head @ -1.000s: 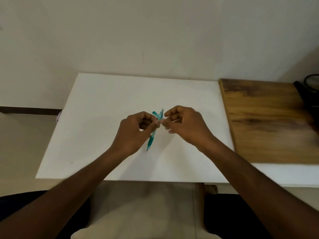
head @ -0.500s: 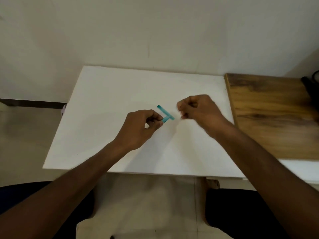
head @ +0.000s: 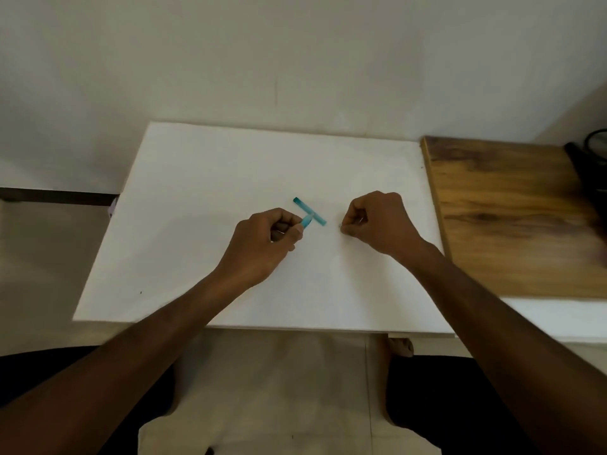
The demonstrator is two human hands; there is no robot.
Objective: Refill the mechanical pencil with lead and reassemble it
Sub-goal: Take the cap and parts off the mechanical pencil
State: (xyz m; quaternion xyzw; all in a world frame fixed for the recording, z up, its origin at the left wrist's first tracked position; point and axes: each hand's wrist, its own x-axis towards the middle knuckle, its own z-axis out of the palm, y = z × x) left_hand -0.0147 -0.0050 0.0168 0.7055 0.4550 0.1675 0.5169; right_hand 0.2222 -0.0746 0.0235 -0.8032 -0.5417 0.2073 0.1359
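Note:
My left hand [head: 262, 244] is closed around a teal mechanical pencil [head: 307, 221]. Only the pencil's pale upper end shows past my thumb and forefinger. That end touches or overlaps a short teal tube [head: 303, 205] that lies diagonally on the white board [head: 203, 198]. My right hand [head: 381, 221] rests on the board to the right, a hand's width from the pencil. Its thumb and forefinger are pinched on a tiny pale part that is too small to identify. The pencil's tip is hidden inside my left fist.
A wooden board [head: 512, 224] lies at the right edge of the white board. A dark object [head: 591, 165] sits at the far right. A wall runs behind the table. My legs and the tiled floor are below the front edge.
My hands were together on the pencil. The right hand has pulled away to the right and down onto the board, with its fingers pinched. The left hand has lowered the pencil towards the teal tube.

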